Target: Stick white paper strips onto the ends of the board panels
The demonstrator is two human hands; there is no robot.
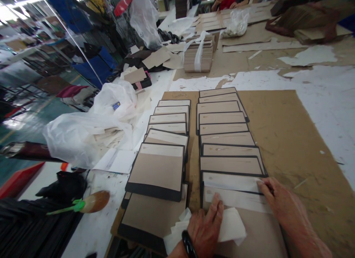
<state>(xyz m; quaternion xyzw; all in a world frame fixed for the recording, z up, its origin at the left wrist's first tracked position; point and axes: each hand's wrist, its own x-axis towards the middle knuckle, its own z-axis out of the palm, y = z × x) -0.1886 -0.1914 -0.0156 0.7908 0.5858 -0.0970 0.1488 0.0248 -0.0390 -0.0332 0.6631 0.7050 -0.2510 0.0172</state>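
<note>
Thumb and forefinger of my right hand point(288, 206) come together at the three o'clock end of a long, thin white paper strip point(230, 181), apparently pinching it. From those fingertips the strip runs off towards nine o'clock, its long axis lying nearly along the nine-to-three line, with the far end tipped slightly towards ten. That makes my right hand the nearer one, touching the strip's end.

My left hand point(205, 226) lies towards eight o'clock from the right fingertips. Its forefinger and middle finger are stretched out close together, their tips resting on a second pale paper strip point(238, 199), just on the six o'clock side of the first. Its thumb is hidden, so I cannot tell whether it grips the loose white paper pieces point(233, 226) showing from beneath the hand.

Both strips lie across large, flat, grey-brown boards with black edges point(255, 228). More such boards overlap in a column point(230, 162) running towards twelve, and another column point(158, 169) lies towards ten from my left fingers.
</note>
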